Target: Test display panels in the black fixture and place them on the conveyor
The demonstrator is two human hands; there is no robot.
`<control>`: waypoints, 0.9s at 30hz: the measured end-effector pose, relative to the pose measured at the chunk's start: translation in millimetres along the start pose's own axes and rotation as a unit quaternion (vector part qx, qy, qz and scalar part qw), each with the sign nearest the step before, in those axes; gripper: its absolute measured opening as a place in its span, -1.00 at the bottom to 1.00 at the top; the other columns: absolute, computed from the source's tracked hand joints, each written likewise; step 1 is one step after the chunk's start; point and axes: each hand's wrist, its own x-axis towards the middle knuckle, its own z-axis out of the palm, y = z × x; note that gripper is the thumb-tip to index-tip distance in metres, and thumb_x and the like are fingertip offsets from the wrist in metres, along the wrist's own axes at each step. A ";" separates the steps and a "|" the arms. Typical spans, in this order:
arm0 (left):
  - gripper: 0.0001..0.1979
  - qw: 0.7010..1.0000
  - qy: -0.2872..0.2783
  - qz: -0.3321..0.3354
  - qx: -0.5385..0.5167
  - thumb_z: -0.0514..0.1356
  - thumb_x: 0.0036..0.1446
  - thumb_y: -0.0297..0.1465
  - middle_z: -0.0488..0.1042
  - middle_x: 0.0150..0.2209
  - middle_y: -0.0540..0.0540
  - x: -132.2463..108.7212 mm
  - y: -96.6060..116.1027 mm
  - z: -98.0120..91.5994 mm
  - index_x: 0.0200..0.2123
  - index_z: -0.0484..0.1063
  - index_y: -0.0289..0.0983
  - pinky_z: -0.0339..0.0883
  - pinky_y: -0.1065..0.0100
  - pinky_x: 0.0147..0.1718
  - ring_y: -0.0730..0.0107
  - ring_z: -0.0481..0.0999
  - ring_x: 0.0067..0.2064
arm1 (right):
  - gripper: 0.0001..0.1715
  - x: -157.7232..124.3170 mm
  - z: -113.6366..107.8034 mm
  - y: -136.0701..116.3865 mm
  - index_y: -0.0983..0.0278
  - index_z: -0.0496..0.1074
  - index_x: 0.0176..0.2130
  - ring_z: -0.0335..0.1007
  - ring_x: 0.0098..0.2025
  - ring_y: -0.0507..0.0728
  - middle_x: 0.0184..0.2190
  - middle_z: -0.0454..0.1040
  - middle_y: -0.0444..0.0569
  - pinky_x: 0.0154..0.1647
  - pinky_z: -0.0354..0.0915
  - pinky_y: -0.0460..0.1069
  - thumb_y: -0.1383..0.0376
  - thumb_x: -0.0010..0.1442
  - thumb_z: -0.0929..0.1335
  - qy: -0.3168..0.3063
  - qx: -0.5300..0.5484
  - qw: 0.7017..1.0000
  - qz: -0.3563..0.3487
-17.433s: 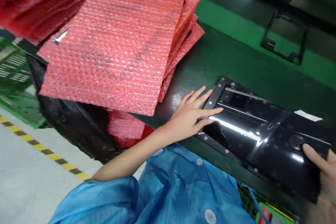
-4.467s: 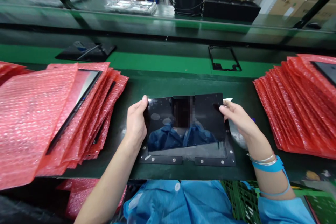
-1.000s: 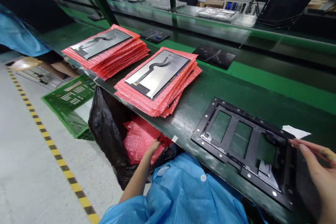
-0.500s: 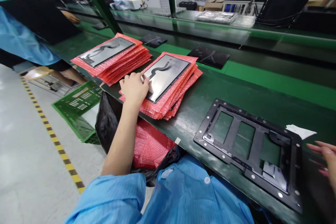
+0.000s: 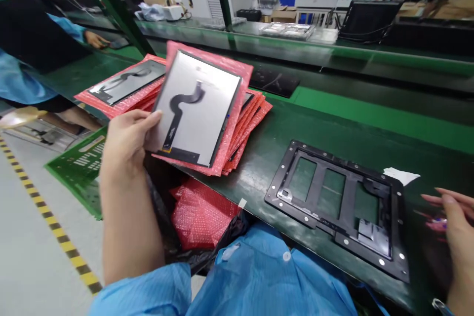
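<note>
My left hand (image 5: 129, 140) grips the left edge of an LCD panel (image 5: 200, 108), thumb on top. The panel has a silver back with a curved black ribbon cable, and a pink bubble-wrap sheet (image 5: 237, 123) lies under it. It is raised and tilted above a stack of pink-wrapped panels (image 5: 255, 116). At the right edge, my right hand (image 5: 454, 227) has its fingers drawn together around something thin and small, too blurred to name. Left of that hand, a black frame (image 5: 348, 197) with rectangular openings and silver dots along its rim lies on the green bench (image 5: 296, 121).
A second stack of wrapped panels (image 5: 126, 81) stands at left. Below the bench edge are a black bag holding pink bubble wrap (image 5: 202, 212) and a green crate (image 5: 79, 173). White paper (image 5: 402, 176) lies behind the frame. A co-worker's hand (image 5: 97, 39) is at far left.
My left hand has lifted the top panel with its bubble wrap off the nearer stack and tilted it up. My right hand stays beside the frame. The view has shifted slightly right.
</note>
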 end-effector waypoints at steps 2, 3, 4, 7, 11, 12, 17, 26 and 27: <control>-0.89 0.996 0.000 0.017 -0.089 0.20 -0.11 -0.47 0.36 -0.60 0.08 -22.5 2.2 -7.6 -0.49 0.28 -0.23 0.30 0.50 -0.54 0.51 0.32 -0.58 | -0.62 -7.4 2.1 -11.4 0.17 0.54 -0.23 0.57 -0.26 0.40 -0.32 0.60 0.10 -0.45 0.39 0.14 0.00 0.02 0.43 0.012 0.034 0.999 0.011; -0.84 0.985 -0.016 0.026 -0.167 0.23 -0.20 -0.50 0.40 -0.60 0.09 -35.7 2.9 -8.3 -0.45 0.33 -0.23 0.31 0.54 -0.57 0.53 0.34 -0.59 | -0.63 -13.7 4.1 -20.4 0.18 0.55 -0.24 0.57 -0.22 0.41 -0.32 0.60 0.10 -0.37 0.41 0.17 0.01 0.03 0.43 0.017 0.042 0.999 0.006; -0.75 0.973 -0.041 0.031 -0.226 0.27 -0.26 -0.52 0.44 -0.59 0.09 -49.5 3.3 -6.9 -0.39 0.40 -0.24 0.32 0.57 -0.61 0.54 0.36 -0.60 | -0.65 -21.5 6.5 -31.3 0.18 0.56 -0.24 0.57 -0.20 0.41 -0.33 0.60 0.11 -0.28 0.43 0.20 0.02 0.05 0.44 0.016 0.047 0.999 -0.007; -0.59 0.944 -0.105 0.003 -0.312 0.40 -0.38 -0.51 0.49 -0.62 0.09 -89.7 2.1 9.0 -0.33 0.47 -0.26 0.27 0.59 -0.75 0.55 0.33 -0.70 | -0.73 -50.2 16.6 -71.7 0.19 0.58 -0.22 0.58 -0.20 0.34 -0.32 0.61 0.06 -0.04 0.44 0.20 0.09 0.15 0.44 -0.041 0.075 0.993 -0.083; -0.62 0.925 -0.184 -0.046 -0.329 0.46 -0.25 -0.42 0.44 -0.66 0.14 -128.7 -3.4 38.4 -0.28 0.48 -0.20 0.15 0.60 -0.83 0.59 0.22 -0.77 | -0.85 -81.2 37.8 -122.8 0.18 0.55 -0.19 0.58 -0.26 0.19 -0.31 0.61 -0.05 -0.22 0.49 0.05 0.22 0.32 0.37 -0.155 0.115 0.951 -0.243; -0.63 0.921 -0.202 -0.052 -0.328 0.46 -0.21 -0.40 0.43 -0.67 0.15 -134.9 -4.9 43.8 -0.27 0.48 -0.18 0.16 0.59 -0.84 0.59 0.20 -0.78 | -0.86 -85.1 44.3 -132.4 0.18 0.54 -0.16 0.58 -0.26 0.16 -0.29 0.61 -0.07 -0.24 0.48 0.02 0.26 0.34 0.35 -0.170 0.126 0.940 -0.269; -0.63 0.918 -0.234 -0.062 -0.314 0.48 -0.19 -0.35 0.55 -0.53 0.06 -147.1 -12.3 51.1 -0.26 0.47 -0.14 0.37 0.47 -0.76 0.41 0.44 -0.67 | -0.83 -87.9 75.2 -156.7 0.21 0.44 -0.05 0.55 -0.21 0.11 -0.26 0.59 -0.09 -0.18 0.42 -0.01 0.35 0.36 0.32 -0.169 0.097 0.923 -0.332; -0.70 0.930 -0.220 -0.061 -0.288 0.44 -0.15 -0.37 0.52 -0.57 0.07 -148.3 -26.4 42.4 -0.29 0.49 -0.13 0.33 0.50 -0.77 0.43 0.41 -0.69 | -0.91 -86.8 90.9 -167.9 0.18 0.32 -0.29 0.51 -0.39 0.13 -0.40 0.56 -0.12 -0.41 0.25 -0.02 0.30 0.30 0.26 -0.246 0.021 0.929 -0.274; -0.71 0.929 -0.219 -0.065 -0.290 0.44 -0.16 -0.38 0.51 -0.59 0.08 -147.1 -25.9 42.9 -0.30 0.50 -0.14 0.30 0.52 -0.78 0.45 0.39 -0.70 | -0.91 -84.4 87.6 -167.7 0.18 0.30 -0.30 0.49 -0.41 0.13 -0.43 0.55 -0.13 -0.40 0.26 -0.02 0.29 0.29 0.25 -0.284 0.046 0.923 -0.255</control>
